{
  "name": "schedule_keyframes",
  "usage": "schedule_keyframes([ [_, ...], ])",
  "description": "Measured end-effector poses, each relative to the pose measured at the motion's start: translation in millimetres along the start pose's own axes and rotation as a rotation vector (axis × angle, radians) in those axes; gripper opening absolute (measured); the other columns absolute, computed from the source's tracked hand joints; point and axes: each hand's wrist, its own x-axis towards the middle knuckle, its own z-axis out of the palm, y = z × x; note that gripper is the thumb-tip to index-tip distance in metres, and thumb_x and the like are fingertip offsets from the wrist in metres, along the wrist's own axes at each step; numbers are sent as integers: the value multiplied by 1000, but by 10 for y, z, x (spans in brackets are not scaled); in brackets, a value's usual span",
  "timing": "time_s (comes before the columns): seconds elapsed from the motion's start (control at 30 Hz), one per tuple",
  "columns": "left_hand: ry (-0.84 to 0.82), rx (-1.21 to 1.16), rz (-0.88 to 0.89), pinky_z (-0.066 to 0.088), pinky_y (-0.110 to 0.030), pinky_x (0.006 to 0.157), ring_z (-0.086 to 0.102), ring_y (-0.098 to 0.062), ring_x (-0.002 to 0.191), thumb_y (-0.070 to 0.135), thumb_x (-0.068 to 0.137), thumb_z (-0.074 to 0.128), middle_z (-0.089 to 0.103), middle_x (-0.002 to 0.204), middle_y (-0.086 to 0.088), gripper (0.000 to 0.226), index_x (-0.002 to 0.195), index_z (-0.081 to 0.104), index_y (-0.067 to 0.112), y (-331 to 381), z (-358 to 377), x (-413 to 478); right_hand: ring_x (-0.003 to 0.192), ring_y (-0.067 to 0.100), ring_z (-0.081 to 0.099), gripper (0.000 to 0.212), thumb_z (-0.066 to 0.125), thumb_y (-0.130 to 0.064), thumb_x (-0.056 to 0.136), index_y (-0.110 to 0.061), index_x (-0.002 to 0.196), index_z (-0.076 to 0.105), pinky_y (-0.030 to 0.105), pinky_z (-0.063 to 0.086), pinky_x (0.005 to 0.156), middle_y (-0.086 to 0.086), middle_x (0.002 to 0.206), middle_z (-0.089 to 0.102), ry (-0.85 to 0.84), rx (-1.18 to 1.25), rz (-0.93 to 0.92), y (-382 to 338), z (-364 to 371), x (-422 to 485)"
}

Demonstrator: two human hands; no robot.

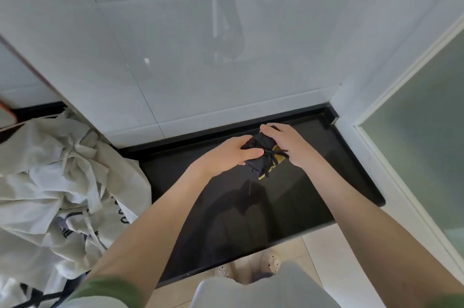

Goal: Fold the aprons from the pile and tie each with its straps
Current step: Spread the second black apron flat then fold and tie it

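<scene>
Black glossy desk [251,220] runs along a white tiled wall [175,56]. A frosted glass panel [426,119] stands at the right.

Item under handling: one black apron [259,143], folded into a compact bundle with yellow print showing at its near right edge. It sits over the far middle of the desk, between both hands. Whether it rests on the surface or is held just above it cannot be told.

A black strap [270,157] is wrapped around the bundle and knotted on its upper face, with loose ends trailing toward the near side.

Left hand [231,154]: grips the left end of the bundle, thumb laid across the top, fingers curled under.

Right hand [286,144]: grips the far right side, fingers curled over the far edge of the bundle.

Pile [62,182]: crumpled pale aprons with dark print and loose straps, lying on the left part of the desk and overhanging its near edge, well apart from the bundle.

A green sleeve [108,287] covers the left upper arm. Pale shoes [270,261] show on the floor below the near desk edge.
</scene>
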Motion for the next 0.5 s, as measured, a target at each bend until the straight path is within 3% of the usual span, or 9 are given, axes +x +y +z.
schedule_keyframes([
  [0.1, 5, -14, 40, 40, -4, 61, 54, 13, 61, 20, 101, 47, 60, 63, 26, 15, 90, 54, 26, 161, 15, -30, 83, 18, 61, 37, 47, -35, 101, -4, 93, 66, 31, 49, 76, 4, 84, 64, 78, -39, 3, -98, 27, -8],
  [0.17, 25, -15, 66, 38, -3, 58, 52, 12, 56, 21, 102, 45, 57, 57, 27, 19, 85, 52, 26, 212, 27, -61, 83, 20, 59, 41, 46, -36, 101, 1, 98, 63, 33, 48, 75, 6, 84, 62, 84, 11, 8, -121, 24, -21],
  [0.27, 90, -152, 90, 36, -14, 61, 46, -1, 59, 32, 101, 47, 56, 67, 13, 21, 91, 57, 16, 241, -41, -43, 80, 15, 62, 37, 41, -40, 102, -8, 99, 58, 30, 50, 75, 4, 86, 64, 124, 234, 1, -229, -50, -29],
  [0.33, 195, -327, 111, 32, -22, 61, 37, -10, 62, 35, 100, 50, 47, 75, -4, 26, 96, 53, 9, 348, -135, -45, 82, 19, 63, 40, 33, -43, 104, -9, 111, 53, 35, 52, 78, 9, 93, 65, 220, 376, 2, -312, -120, -21],
  [0.4, 306, -471, 107, 31, -25, 61, 34, -13, 63, 34, 100, 50, 42, 82, -9, 25, 99, 51, 9, 492, -264, -42, 84, 23, 61, 33, 36, -37, 104, -8, 116, 48, 37, 54, 78, 13, 95, 61, 284, 407, -56, -393, -160, -38],
  [0.5, 363, -643, 98, 34, -21, 56, 35, -11, 60, 30, 101, 48, 43, 80, -7, 27, 99, 56, 4, 782, -454, -27, 99, 22, 63, 19, 53, -16, 97, -10, 115, 55, 35, 55, 82, 10, 107, 64, 133, 283, -271, -617, -104, -92],
])
